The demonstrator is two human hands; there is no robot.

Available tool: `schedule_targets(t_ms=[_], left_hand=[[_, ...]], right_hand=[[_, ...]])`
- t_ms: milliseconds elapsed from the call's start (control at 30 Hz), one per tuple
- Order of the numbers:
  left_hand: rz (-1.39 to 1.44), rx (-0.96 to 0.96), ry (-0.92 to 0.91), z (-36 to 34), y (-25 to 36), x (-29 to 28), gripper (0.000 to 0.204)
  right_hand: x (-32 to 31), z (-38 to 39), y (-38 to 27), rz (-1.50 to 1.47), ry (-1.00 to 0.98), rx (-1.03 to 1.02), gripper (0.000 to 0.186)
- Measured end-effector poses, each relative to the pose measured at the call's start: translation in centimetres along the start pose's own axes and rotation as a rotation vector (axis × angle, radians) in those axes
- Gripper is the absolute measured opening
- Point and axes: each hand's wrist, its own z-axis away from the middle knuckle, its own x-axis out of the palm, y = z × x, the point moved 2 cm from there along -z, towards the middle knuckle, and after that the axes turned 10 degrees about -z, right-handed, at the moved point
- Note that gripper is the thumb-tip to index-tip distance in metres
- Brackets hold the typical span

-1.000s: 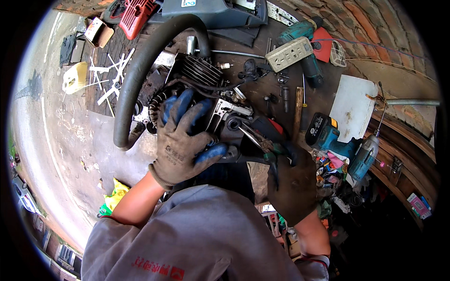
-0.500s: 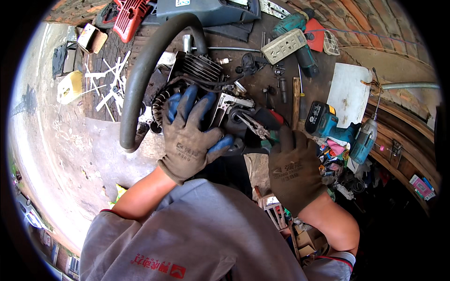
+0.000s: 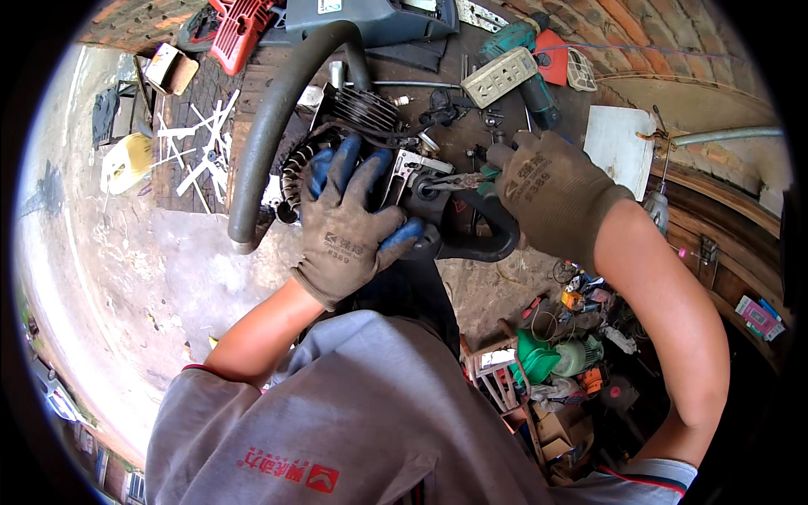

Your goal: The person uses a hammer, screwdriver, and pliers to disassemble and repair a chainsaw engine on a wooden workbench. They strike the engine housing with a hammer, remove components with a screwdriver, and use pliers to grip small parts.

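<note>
A partly dismantled chainsaw lies on the bench, its grey front handle tube (image 3: pixel 263 139) arching on the left and its finned cylinder (image 3: pixel 367 106) bared. My gloved left hand (image 3: pixel 347 231) rests on the machine with fingers spread, the fingertips on the round coiled part and the thumb near the black body. In my gloved right hand (image 3: pixel 562 198) are pliers (image 3: pixel 454 180), their jaws at the dark round piece beside a silver metal bracket (image 3: pixel 407 171). The black rear handle (image 3: pixel 495 242) loops below the pliers. Whether the jaws grip anything is too small to tell.
Beyond the saw lie a cream power strip (image 3: pixel 498 77), a teal power drill (image 3: pixel 539 99), a socket wrench and small parts. A grey housing (image 3: pixel 370 23) and red cover (image 3: pixel 240 35) are at the back. White strips (image 3: pixel 202 147) lie left. Clutter (image 3: pixel 581 337) fills the lower right.
My right hand has moved up and outward, and the pliers now lie nearly level with their jaws still by the round piece. The rear handle has come into view. My left hand stays on the saw.
</note>
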Motion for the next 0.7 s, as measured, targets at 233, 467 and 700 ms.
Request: schedule_targets(t_ms=[233, 467, 700], left_hand=[[0.021, 0.019, 0.002, 0.1, 0.0, 1.0, 0.027], [0.018, -0.028, 0.002, 0.1, -0.1, 0.4, 0.029], [-0.006, -0.038, 0.029, 0.5, -0.4, 0.2, 0.033]], right_hand=[[-3.3, -1.8, -5.6, 0.057, -0.200, 0.259, 0.027], [-1.8, -4.3, 5.4, 0.045, -0.170, -0.225, 0.018], [1.9, -9.4, 10.2, 0.169, 0.085, -0.593, 0.011]])
